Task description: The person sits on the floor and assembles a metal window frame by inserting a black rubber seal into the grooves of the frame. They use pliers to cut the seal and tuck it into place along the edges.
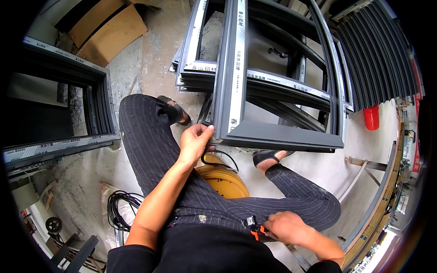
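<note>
A dark grey window frame [282, 132] with white printed protective film lies in front of me, on top of a stack of similar frames. My left hand [195, 142] is closed at its near left corner, thumb and fingers pinched together. From those fingers a thin black rubber strip [230, 158] curves down over the yellow round stool or drum between my legs. By my right thigh, my right hand [287, 226] is closed round the orange handles of small pliers [254, 226], their metal head pointing away from the frame. The fingertips there are partly hidden.
More dark frames [111, 113] stand at the left, below cardboard [107, 34]. A coil of black strip [122, 209] lies at lower left. Dark profiles [373, 54] are stacked at upper right, near a red bucket [371, 118]. Long profiles [378, 204] line the right side.
</note>
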The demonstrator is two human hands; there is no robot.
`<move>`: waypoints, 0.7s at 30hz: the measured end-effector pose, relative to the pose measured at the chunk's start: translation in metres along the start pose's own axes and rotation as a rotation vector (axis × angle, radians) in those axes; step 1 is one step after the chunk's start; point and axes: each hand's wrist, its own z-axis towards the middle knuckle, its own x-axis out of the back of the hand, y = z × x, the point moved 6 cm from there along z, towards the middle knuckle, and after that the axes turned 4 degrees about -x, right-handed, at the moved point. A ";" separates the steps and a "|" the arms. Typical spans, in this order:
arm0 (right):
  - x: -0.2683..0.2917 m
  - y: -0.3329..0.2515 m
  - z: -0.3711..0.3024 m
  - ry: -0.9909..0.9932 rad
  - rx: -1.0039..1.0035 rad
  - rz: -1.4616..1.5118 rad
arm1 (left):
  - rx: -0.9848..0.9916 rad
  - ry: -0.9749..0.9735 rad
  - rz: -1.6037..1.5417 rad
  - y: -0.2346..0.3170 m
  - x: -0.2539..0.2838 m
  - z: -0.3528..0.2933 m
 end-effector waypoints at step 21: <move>0.037 0.030 0.170 0.039 0.120 1.196 | 0.133 -0.153 -0.137 -0.009 0.012 -0.018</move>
